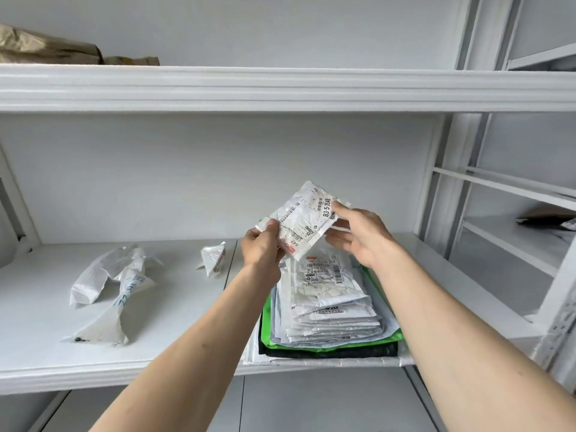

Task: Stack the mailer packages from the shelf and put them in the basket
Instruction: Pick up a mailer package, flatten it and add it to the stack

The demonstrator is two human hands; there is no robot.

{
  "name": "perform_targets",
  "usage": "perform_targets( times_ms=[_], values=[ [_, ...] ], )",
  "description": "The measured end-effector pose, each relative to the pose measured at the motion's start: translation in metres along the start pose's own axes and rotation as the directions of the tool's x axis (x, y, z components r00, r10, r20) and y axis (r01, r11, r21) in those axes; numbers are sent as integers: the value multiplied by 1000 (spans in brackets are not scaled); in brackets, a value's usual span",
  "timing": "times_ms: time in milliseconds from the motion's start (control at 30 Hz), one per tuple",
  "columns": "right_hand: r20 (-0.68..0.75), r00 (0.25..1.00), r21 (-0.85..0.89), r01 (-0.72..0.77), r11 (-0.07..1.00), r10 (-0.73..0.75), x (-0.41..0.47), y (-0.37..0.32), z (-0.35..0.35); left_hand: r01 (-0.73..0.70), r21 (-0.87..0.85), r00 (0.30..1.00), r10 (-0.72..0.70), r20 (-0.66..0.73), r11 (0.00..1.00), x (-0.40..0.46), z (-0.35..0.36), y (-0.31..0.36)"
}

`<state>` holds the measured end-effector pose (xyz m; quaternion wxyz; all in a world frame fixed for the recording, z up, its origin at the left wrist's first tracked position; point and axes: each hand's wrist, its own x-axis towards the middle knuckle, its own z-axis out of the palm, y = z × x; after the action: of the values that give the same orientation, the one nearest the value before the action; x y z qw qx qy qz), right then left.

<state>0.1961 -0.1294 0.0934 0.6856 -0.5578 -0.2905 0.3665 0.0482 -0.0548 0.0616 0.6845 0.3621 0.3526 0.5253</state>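
Observation:
A small white mailer (304,218) with printed labels hangs in the air above the shelf (46,344). My left hand (260,249) pinches its lower left corner, and my right hand (358,233) pinches its right edge between thumb and fingers. Directly below lies a stack of mailers (327,310): several white ones on top of a green and a black one. Loose on the shelf to the left are a long clear bag (124,294), a crumpled white mailer (90,282) and a small white packet (213,257). No basket is in view.
The upper shelf (280,88) carries brown paper packages (46,46) at the far left. A second white rack (514,213) stands to the right with dark items on it. A lower level shows beneath the shelf's front edge.

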Motion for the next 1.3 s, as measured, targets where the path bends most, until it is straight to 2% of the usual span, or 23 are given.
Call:
perform_targets(
  times_ms=[67,167,267,367,467,567,667,733,833,1000,1167,1300],
  values=[
    [68,996,-35,-63,997,65,-4,10,-9,44,-20,997,-43,69,999,-5,11,-10],
    [-42,999,-106,-29,994,24,-1,22,-21,54,125,973,-80,215,991,-9,15,-22],
    [-57,998,-334,-6,943,-13,6,27,-32,136,225,938,-199,285,965,-9,10,-23],
    [43,999,-541,33,840,-12,9,35,-34,81,438,917,-239,320,896,-3,2,-22],
    [73,996,-680,82,729,-43,14,45,-27,-56,623,940,-170,296,780,0,-2,-29],
    [83,994,-808,109,580,-72,13,45,-20,-99,704,939,-169,300,703,5,-6,-32],
    [124,978,-936,172,308,-170,7,39,-11,-116,761,940,-177,292,638,11,-10,-34],
    [237,949,-942,276,188,-207,3,37,0,-136,774,940,-165,297,619,13,-8,-33],
    [336,934,-933,348,93,-121,3,55,18,-205,833,944,-120,306,514,15,-9,-34],
    [305,952,-951,304,56,7,5,98,20,-296,901,931,-115,346,318,31,-24,-52],
    [268,962,-961,270,-57,44,2,131,13,-311,896,907,-182,379,315,28,-27,-65],
    [249,965,-967,252,-29,79,4,139,11,-301,907,908,-203,367,294,38,-32,-72]
  ],
)
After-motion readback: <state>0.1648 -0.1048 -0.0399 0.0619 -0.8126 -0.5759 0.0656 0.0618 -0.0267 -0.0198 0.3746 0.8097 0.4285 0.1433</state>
